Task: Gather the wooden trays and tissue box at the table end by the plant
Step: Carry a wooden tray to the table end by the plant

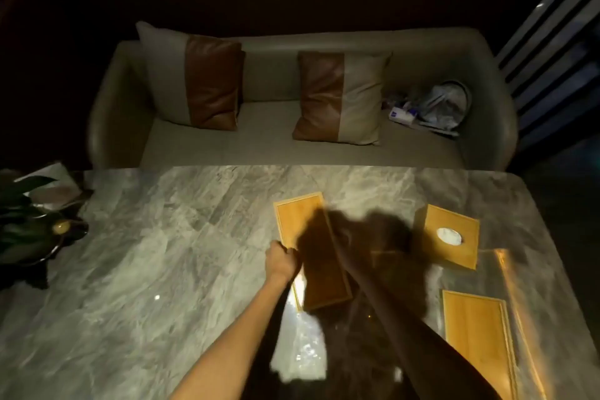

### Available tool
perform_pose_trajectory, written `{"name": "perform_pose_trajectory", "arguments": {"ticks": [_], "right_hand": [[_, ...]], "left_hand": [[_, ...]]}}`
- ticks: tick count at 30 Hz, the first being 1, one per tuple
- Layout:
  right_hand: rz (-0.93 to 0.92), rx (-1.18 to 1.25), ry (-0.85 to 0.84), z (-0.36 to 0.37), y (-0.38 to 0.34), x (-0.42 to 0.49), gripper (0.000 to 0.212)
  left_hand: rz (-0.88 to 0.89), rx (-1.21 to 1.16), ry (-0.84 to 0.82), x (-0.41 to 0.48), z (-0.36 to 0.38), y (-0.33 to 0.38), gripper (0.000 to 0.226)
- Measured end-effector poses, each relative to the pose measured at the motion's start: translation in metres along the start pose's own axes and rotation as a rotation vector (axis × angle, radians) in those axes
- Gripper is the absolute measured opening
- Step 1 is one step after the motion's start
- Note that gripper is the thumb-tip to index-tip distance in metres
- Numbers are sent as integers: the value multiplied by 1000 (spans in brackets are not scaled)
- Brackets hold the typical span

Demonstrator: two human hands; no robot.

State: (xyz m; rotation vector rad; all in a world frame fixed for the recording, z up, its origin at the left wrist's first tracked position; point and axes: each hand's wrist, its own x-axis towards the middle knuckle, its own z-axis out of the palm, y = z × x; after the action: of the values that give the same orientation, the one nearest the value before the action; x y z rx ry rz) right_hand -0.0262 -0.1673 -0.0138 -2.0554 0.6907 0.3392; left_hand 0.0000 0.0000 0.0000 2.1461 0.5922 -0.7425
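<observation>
A pale wooden tray lies in the middle of the marble table. A second tray rests tilted across it, dark in shadow. My left hand is closed on the left edge of these trays. My right arm reaches in from the lower right, and my right hand is lost in shadow by the dark tray's right edge. To the right stands the wooden tissue box, with white tissue in its oval opening. A third tray lies near the front right corner. The plant is at the table's left end.
Beyond the table's far edge is a grey sofa with two brown-and-grey cushions. A plastic bag and a tissue pack lie on its right side. A dark dish with a small round object sits beside the plant.
</observation>
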Motion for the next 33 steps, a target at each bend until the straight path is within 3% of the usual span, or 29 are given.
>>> {"name": "perform_pose_trajectory", "arguments": {"ticks": [4,6,11,14,17,20,23,25,28,30,31,33], "right_hand": [[94,35,-90,23,10,-3,33],[157,103,-96,27,12,-2,35],[360,361,-163,23,9,-19,47],[447,569,-287,8,4,-34,41],[245,504,-154,-16,-10,-47,43],[-110,320,75,-46,-30,-68,65],[-616,-298,72,-60,-73,-98,70],[-807,-550,-89,-48,-112,-115,56],[-737,-608,-497,-20,-154,-139,40],[-688,-494,-617,-5,-167,-151,36],[-686,-441,-618,2,-172,-156,34],[-659,-369,-552,20,-178,-162,30]], "left_hand": [[-153,86,-90,-4,13,-17,42],[-105,122,-139,-7,14,-25,47],[101,-235,-204,-16,-21,-37,60],[179,-133,-252,-24,-68,-30,61],[265,9,-290,-37,-120,-20,59],[437,197,-316,-60,-167,-8,60],[579,466,-385,-87,-197,10,62],[656,638,-404,-105,-207,19,62],[680,742,-425,-128,-220,16,58],[661,724,-375,-138,-236,7,50],[666,730,-281,-141,-247,0,48],[749,808,114,-142,-270,-25,60]]}}
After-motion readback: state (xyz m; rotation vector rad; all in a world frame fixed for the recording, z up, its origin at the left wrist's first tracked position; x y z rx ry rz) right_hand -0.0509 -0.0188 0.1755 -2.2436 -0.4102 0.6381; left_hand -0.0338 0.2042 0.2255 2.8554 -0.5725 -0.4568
